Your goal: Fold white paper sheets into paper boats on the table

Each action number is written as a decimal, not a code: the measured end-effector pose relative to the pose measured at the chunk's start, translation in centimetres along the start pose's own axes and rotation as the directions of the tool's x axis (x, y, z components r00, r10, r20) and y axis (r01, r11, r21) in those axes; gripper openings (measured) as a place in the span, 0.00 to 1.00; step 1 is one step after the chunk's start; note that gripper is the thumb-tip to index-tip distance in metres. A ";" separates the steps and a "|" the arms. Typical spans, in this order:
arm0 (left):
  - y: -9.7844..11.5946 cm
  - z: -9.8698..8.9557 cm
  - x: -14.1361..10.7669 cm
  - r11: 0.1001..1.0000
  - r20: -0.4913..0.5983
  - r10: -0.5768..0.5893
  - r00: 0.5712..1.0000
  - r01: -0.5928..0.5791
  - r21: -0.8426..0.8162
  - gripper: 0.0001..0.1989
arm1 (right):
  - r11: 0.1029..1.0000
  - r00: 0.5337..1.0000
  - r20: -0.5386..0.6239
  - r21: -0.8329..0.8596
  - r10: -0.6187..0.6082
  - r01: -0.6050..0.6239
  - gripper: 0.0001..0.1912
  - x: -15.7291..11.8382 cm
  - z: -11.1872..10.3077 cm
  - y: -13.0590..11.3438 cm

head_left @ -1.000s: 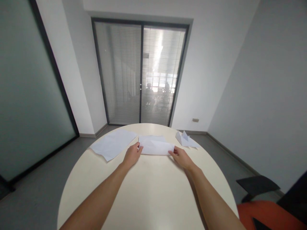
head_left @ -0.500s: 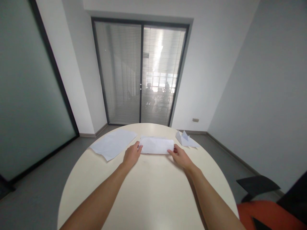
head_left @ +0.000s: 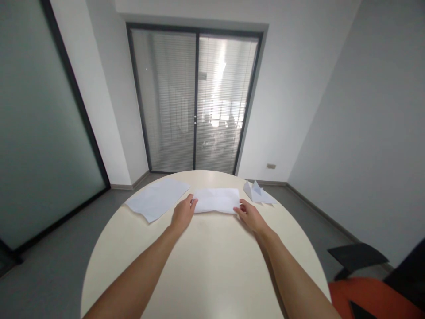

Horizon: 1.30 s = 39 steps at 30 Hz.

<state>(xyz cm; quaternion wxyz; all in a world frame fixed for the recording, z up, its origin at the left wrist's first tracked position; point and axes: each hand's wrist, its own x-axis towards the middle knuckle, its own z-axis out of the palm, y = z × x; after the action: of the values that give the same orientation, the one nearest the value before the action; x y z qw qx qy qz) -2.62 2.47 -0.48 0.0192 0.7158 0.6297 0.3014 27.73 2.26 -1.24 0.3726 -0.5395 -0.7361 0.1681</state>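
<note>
A white sheet of paper [head_left: 215, 200], wide and low in shape with a faint crease across it, lies near the far side of the round table. My left hand [head_left: 183, 212] pinches its left edge between thumb and fingers. At the opposite end, my right hand [head_left: 248, 214] is closed on the lower right corner, with the fingertips partly hidden. The paper's near edge bows slightly up from the tabletop.
On the left of the cream round table [head_left: 206, 266] lies a larger white sheet [head_left: 157, 199]. Folded white paper pieces [head_left: 258, 194] stand at the far right. An orange and black chair [head_left: 361, 297] is beyond the table's right edge.
The paper's upper layer has opened out, so the far edge now shows as one broader, flatter strip. Both hands stay almost in place at its ends.
</note>
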 end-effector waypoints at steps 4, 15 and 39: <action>0.0 0.1 0.1 0.999 -0.014 -0.015 1.000 0.014 -0.029 0.09 | 0.998 1.000 -0.004 0.051 0.029 -0.028 0.21 0.1 0.1 0.1; 0.2 -0.2 -0.3 0.951 0.077 -0.034 0.996 0.056 -0.303 0.16 | 0.998 0.997 -0.033 0.020 0.065 -0.064 0.22 0.1 0.2 0.8; -0.6 1.3 0.4 0.945 0.157 -0.039 0.987 0.087 -0.315 0.04 | 0.994 0.994 -0.044 0.038 0.103 -0.101 0.26 0.3 0.3 1.5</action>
<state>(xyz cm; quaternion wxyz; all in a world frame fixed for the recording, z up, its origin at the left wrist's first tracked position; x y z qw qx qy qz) -2.55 3.38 -1.64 0.1918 0.7031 0.5916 0.3447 28.46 3.15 -2.27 0.3900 -0.5733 -0.6957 0.1876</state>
